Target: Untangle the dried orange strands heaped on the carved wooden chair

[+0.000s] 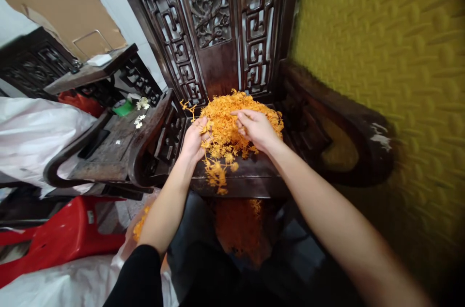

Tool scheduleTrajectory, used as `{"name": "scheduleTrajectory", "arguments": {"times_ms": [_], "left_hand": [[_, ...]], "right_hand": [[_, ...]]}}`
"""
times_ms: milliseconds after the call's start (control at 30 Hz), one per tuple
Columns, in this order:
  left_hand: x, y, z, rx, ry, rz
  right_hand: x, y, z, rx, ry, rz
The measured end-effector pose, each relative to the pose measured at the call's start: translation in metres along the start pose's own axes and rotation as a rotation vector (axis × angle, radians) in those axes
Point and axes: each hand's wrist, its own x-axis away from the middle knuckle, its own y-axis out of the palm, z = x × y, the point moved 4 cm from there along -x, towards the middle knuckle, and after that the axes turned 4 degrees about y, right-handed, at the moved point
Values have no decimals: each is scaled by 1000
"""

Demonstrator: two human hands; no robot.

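A heap of orange, branching flower-like pieces (232, 103) lies on the dark wooden chair seat (250, 171). At the heap's left side, my left hand (194, 140) is closed with a strand of these pieces between thumb and fingers. A cluster of the same pieces (217, 174) hangs below that hand over the seat's front edge. My right hand (256, 128) is over the right part of the heap, its fingers drawn together and the index finger reaching left. Whatever its fingertips may hold is too small to make out.
Behind the heap rises a carved chair back (214, 7); a curved armrest (363, 147) stands at right beside a yellow textured surface (374, 55). On the left are a wooden side table (109, 152) with a green roll (123, 107), a red stool (69, 229) and white sacks (32, 137).
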Motion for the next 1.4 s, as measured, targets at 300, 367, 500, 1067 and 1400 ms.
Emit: {"name": "scheduleTrajectory", "arguments": {"times_ms": [300,367,500,1067,1400], "left_hand": [[5,4,-3,51,69,40],[8,2,8,70,159,76],[15,-9,30,59,357,132],[0,-24,18,-580,655,276],[-2,-19,5,-567,674,282]], "right_hand": [[10,32,1,497,-187,-144],[-3,7,-1,407,-159,130],[-20,-53,-3,35,15,554],[36,7,-46,302,-644,410],[47,39,-33,540,-575,-100]]}}
